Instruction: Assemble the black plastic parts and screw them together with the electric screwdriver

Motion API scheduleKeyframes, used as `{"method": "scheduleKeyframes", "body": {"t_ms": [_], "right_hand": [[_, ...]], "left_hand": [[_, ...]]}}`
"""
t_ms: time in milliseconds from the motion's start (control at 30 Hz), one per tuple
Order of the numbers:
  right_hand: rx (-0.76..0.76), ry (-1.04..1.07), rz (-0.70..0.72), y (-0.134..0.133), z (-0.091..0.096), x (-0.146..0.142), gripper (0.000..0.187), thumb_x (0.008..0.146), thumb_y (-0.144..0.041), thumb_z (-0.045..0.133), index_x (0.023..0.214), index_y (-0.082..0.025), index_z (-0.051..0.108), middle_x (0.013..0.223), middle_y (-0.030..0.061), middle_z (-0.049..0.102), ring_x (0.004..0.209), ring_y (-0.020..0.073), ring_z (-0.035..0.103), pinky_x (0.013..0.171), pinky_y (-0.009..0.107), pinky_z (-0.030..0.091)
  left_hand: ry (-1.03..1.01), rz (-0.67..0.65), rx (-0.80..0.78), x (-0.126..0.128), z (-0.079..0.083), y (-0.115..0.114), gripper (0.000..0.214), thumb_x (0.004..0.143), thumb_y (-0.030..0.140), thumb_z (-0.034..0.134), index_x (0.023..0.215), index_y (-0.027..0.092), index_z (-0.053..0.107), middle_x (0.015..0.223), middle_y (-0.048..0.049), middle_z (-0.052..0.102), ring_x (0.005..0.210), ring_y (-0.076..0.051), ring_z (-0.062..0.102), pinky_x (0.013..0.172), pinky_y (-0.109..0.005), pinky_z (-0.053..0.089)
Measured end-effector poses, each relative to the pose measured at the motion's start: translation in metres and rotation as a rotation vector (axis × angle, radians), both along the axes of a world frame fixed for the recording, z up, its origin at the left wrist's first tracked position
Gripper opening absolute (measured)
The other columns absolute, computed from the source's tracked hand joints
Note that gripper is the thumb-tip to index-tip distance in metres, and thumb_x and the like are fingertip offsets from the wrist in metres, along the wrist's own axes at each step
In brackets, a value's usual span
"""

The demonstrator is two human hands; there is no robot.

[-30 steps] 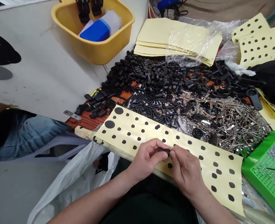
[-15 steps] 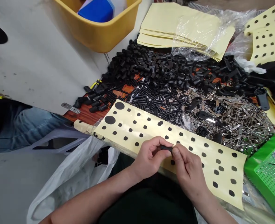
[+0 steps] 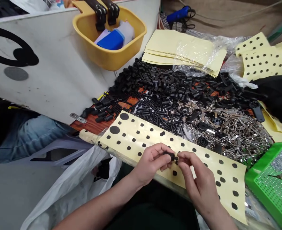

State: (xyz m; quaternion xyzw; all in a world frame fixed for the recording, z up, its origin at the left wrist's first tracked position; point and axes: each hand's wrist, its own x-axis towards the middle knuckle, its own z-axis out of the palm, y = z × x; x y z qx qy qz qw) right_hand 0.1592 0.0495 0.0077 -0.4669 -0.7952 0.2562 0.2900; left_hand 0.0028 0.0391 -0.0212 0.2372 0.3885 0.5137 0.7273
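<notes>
Left hand (image 3: pixel 152 161): curled, thumb and forefinger pinching a small black part (image 3: pixel 170 156) by its left end. Right hand (image 3: pixel 198 179): thumb and forefinger tips closed on the part's right end, other fingers loosely bent. Too small to tell whether there's a second bit between those tips.

The part sits in the air between both hands, at the near edge of the bench, just above the dotted yellow sheet (image 3: pixel 136 137). A two-ended fingertip grip looks like it keeps the part steady and its middle visible. The sheet under the hands would likely catch a drop.

Stock is heaped by type just beyond the sheet:
- black sleeves (image 3: pixel 152 75), far
- black springs (image 3: pixel 155 111), middle
- metal clips (image 3: pixel 241 134), right

All close to the hands, probably for short reaches.

Green basket (image 3: pixel 270 188) at near right. Yellow tub (image 3: pixel 112 60) at far left, well apart from the hands. Plain yellow sheets (image 3: pixel 164 48) stacked far, partly under clear film. White bag (image 3: pixel 78 182) hangs open below the bench edge, near left. Another person's jeans (image 3: pixel 28 134) at far left, no hands of theirs in view.
</notes>
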Motion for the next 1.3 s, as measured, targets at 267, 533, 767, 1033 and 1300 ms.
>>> {"method": "scheduleKeyframes", "body": {"t_ms": [267, 533, 767, 1033, 1300], "right_hand": [[0.39, 0.025, 0.107, 0.007, -0.011, -0.005, 0.021, 0.084, -0.001, 0.053, 0.093, -0.02, 0.055, 0.073, 0.003, 0.066, 0.065, 0.0156, 0.063, 0.063, 0.028, 0.052], [0.271, 0.106, -0.051, 0.001, -0.013, -0.018, 0.014, 0.086, -0.008, 0.051, 0.085, -0.021, 0.053, 0.064, -0.0014, 0.062, 0.053, 0.0112, 0.061, 0.049, 0.02, 0.048], [-0.099, 0.279, -0.133, -0.006, -0.016, -0.02, 0.008, 0.088, -0.019, 0.052, 0.08, -0.02, 0.055, 0.061, -0.0022, 0.058, 0.049, 0.011, 0.057, 0.046, 0.022, 0.049], [-0.414, 0.48, -0.161, -0.005, -0.012, -0.022, 0.022, 0.088, -0.032, 0.055, 0.071, -0.019, 0.052, 0.056, -0.0023, 0.052, 0.046, 0.0097, 0.049, 0.042, 0.022, 0.045], [-0.103, 0.215, -0.089, -0.001, -0.013, -0.015, 0.013, 0.088, -0.018, 0.05, 0.076, -0.021, 0.05, 0.059, -0.0033, 0.053, 0.047, 0.0099, 0.052, 0.044, 0.021, 0.043]], "left_hand": [[-0.013, -0.038, -0.052, -0.001, 0.002, 0.0, 0.029, 0.068, 0.034, 0.077, 0.082, 0.012, 0.065, 0.064, 0.0011, 0.059, 0.056, -0.006, 0.051, 0.059, -0.02, 0.04], [0.109, 0.034, 0.017, 0.001, 0.001, -0.002, 0.021, 0.071, 0.028, 0.073, 0.083, 0.013, 0.065, 0.072, -0.0016, 0.063, 0.064, -0.01, 0.054, 0.064, -0.023, 0.045], [0.15, 0.041, 0.017, 0.002, 0.004, -0.005, 0.014, 0.072, 0.022, 0.069, 0.082, 0.014, 0.063, 0.076, -0.0028, 0.064, 0.071, -0.013, 0.057, 0.07, -0.026, 0.047], [0.265, 0.054, 0.071, 0.002, 0.006, -0.004, 0.011, 0.073, 0.019, 0.065, 0.082, 0.014, 0.062, 0.071, -0.0005, 0.06, 0.066, -0.012, 0.056, 0.064, -0.023, 0.046], [0.28, 0.019, 0.091, 0.002, 0.008, -0.003, 0.01, 0.072, 0.016, 0.063, 0.081, 0.014, 0.061, 0.075, -0.0015, 0.063, 0.071, -0.013, 0.058, 0.068, -0.024, 0.046]]}}
